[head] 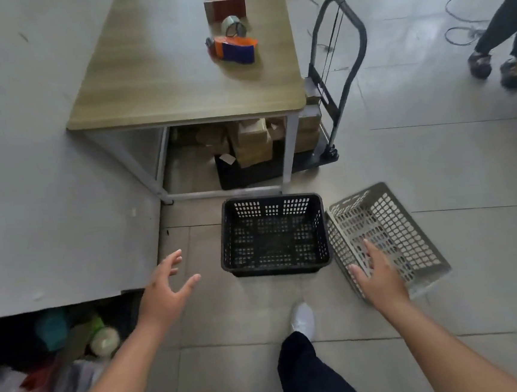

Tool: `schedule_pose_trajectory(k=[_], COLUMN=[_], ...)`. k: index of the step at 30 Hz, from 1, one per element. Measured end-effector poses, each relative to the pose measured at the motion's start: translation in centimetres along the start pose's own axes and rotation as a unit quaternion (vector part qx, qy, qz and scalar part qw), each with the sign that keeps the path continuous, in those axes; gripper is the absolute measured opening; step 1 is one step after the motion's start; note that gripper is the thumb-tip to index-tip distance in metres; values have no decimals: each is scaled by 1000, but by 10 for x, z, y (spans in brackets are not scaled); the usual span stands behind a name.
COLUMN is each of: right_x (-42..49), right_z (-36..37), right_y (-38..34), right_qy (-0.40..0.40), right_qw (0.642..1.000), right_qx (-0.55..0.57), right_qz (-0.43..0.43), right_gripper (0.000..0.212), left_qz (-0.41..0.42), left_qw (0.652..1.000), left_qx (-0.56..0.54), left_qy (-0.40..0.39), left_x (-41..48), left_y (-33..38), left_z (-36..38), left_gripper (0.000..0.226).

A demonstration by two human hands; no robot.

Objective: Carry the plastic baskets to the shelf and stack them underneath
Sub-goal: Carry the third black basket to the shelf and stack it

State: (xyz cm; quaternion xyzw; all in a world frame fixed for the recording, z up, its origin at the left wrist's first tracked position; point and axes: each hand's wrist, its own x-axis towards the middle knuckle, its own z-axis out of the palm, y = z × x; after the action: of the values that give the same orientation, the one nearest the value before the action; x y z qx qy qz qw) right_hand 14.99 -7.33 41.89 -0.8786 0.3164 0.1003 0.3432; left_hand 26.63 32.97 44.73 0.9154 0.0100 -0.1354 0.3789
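A black plastic basket [273, 235] stands upright on the tiled floor, just in front of the wooden table [185, 86]. To its right a grey perforated basket [388, 231] lies tipped on its side, its open face toward the black one. My left hand [168, 289] hovers open to the left of the black basket, fingers spread, touching nothing. My right hand [378, 276] is open too, held over the near edge of the grey basket; whether it touches the basket I cannot tell.
Cardboard boxes [252, 143] sit under the table, tape rolls and a tape dispenser [235, 49] on top. A folding hand trolley [334, 73] stands at the table's right end. A grey board [44, 152] lies on the left. Another person's legs [499, 34] are at the far right.
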Motion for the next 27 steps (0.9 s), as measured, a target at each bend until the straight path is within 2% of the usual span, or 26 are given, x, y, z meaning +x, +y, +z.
schedule_pose_trajectory(k=[7, 13, 17, 20, 23, 27], right_x=[164, 281, 350, 385, 402, 413], right_z=[76, 185, 249, 285, 318, 335], right_y=[35, 103, 149, 171, 182, 185], right_qy=[-4, -5, 6, 23, 42, 75], right_qw=[999, 999, 999, 999, 999, 996], right_qx=[-25, -3, -16, -16, 0, -11], right_qz=[43, 44, 49, 41, 32, 56], right_gripper=[66, 68, 66, 69, 69, 69], left_qz=[-87, -161, -144, -128, -133, -111], left_qw=[995, 987, 989, 990, 990, 993], left_qx=[2, -16, 20, 64, 49, 33], left_qy=[-43, -19, -2, 7, 25, 11], left_x=[142, 263, 327, 355, 369, 376], left_y=[-60, -158, -219, -261, -295, -312], left_z=[119, 230, 291, 325, 350, 372], left_gripper=[65, 69, 65, 72, 80, 69])
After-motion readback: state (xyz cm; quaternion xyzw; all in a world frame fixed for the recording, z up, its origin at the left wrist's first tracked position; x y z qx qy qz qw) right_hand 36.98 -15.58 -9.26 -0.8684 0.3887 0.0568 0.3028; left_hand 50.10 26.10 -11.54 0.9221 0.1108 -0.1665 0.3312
